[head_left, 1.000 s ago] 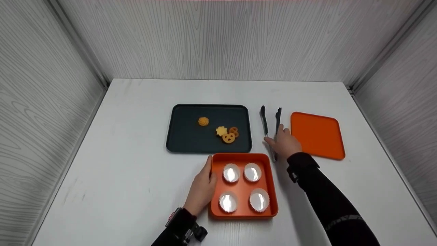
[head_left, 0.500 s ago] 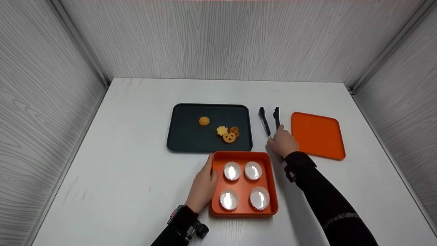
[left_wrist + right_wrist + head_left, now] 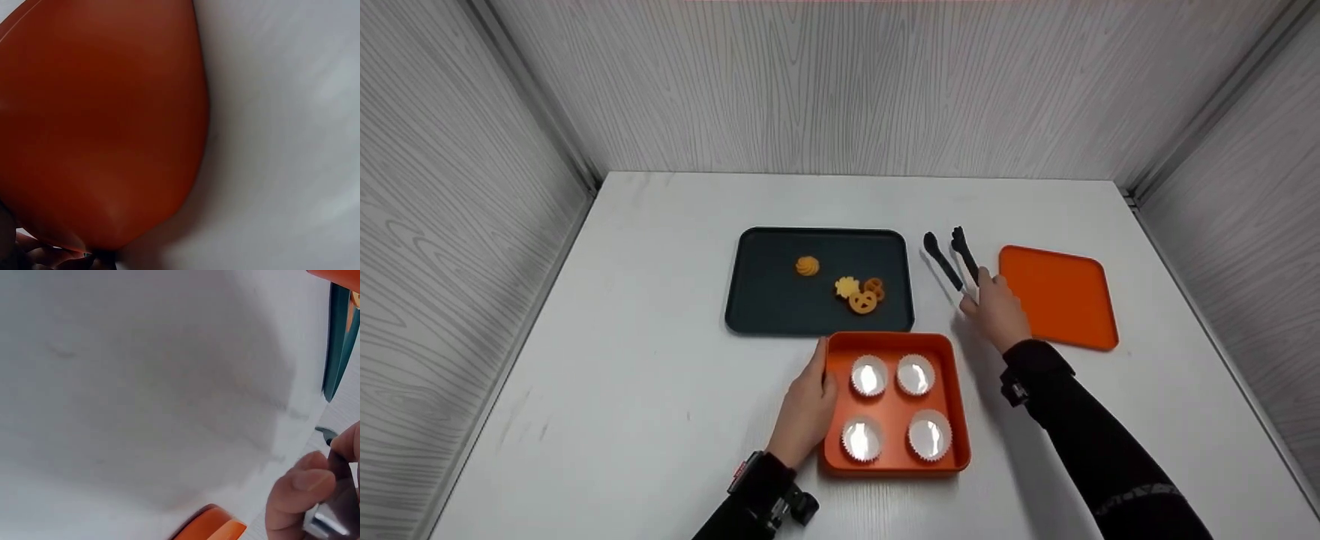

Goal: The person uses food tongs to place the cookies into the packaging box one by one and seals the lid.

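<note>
My left hand [image 3: 804,412] holds the left wall of an orange square box [image 3: 889,471], thumb by the rim. Several white paper baking cups [image 3: 915,375] sit inside it. In the left wrist view the box's smooth outer wall [image 3: 112,124] fills much of the picture. My right hand [image 3: 997,311] grips metal tongs with black tips [image 3: 943,262], which point away, spread apart and just above the table. In the right wrist view fingers [image 3: 304,489] wrap the tongs' metal part [image 3: 332,517]. Left of the tongs, a dark tray [image 3: 765,300] bears cookies, including a pretzel-shaped one [image 3: 862,302] and a swirled one [image 3: 808,266].
A flat orange tray [image 3: 1057,300] lies to the right of my right hand. The white table [image 3: 622,360] is bounded by grey wood-grain panels [image 3: 840,90] at the back and both sides. The box's far edge stands close to the dark tray's near edge.
My right hand has closed round the tongs and lifted them slightly; their tips have swung left and come closer together. The left hand and box stay almost in place.
</note>
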A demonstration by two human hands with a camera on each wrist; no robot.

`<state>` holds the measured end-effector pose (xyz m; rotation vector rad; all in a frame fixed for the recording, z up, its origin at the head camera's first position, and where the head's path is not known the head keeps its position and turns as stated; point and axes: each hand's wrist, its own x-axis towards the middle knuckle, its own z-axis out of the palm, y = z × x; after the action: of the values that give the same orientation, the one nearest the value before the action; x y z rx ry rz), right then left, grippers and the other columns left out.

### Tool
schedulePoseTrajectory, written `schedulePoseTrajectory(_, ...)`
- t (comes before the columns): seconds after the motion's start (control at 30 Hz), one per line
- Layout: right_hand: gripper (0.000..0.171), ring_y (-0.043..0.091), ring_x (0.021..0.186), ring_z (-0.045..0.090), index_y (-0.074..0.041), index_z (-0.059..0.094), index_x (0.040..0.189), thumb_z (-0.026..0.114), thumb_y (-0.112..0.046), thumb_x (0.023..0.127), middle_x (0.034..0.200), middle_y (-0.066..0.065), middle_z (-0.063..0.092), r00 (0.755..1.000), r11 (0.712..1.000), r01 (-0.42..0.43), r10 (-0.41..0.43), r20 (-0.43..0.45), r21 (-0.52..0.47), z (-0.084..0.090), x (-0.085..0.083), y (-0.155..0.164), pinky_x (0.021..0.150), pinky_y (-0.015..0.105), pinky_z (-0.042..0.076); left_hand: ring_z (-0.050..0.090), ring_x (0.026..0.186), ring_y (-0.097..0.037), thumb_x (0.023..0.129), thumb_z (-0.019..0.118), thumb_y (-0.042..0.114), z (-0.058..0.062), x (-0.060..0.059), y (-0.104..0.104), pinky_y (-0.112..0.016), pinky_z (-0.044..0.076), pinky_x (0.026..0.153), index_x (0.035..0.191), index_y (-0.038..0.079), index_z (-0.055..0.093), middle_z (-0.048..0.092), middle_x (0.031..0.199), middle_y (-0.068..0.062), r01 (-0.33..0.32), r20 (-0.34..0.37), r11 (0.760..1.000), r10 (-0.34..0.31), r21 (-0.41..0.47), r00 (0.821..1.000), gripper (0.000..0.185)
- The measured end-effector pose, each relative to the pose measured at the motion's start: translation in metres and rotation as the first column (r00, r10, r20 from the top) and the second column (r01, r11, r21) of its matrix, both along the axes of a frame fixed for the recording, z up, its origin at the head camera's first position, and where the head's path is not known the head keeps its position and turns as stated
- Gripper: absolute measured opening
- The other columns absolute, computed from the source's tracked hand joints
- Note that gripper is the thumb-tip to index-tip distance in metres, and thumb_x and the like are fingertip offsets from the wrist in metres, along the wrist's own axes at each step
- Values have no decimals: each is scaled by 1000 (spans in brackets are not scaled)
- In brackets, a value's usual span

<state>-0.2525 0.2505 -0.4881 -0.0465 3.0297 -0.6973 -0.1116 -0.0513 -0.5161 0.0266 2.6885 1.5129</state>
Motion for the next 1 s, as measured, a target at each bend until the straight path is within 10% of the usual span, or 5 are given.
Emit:
schedulePoseTrajectory(0.3,65,37,91,64,6,47,149,70,-29,98,109,26,61,972,979,-202,198,-124,-23,6,15,9,80,49,58,42,146,-27,108,46,15,0,1,0,-47,35,120,162,3,26,39,162,-12,8,-23,1000,-8,0,1000,59)
schedulePoseTrajectory(0.53,63,23,68,55,-1,57,144,78,-29,91,82,8,60,907,922,-378,386,-169,79,18,27,8,64,36,52,44,144,-28,108,46,16,0,1,0,-47,36,119,162,3,26,40,161,-13,8,-25,1000,-8,-7,1000,59)
schedulePoseTrajectory(1.0,58,16,70,55,-9,61,143,77,-33,92,82,1,62,839,837,-525,539,-71,153,29,28,1,66,32,55,43,145,-28,108,46,16,-2,1,-1,-47,35,119,162,3,26,39,162,-12,10,-48,1000,-10,1,999,59)
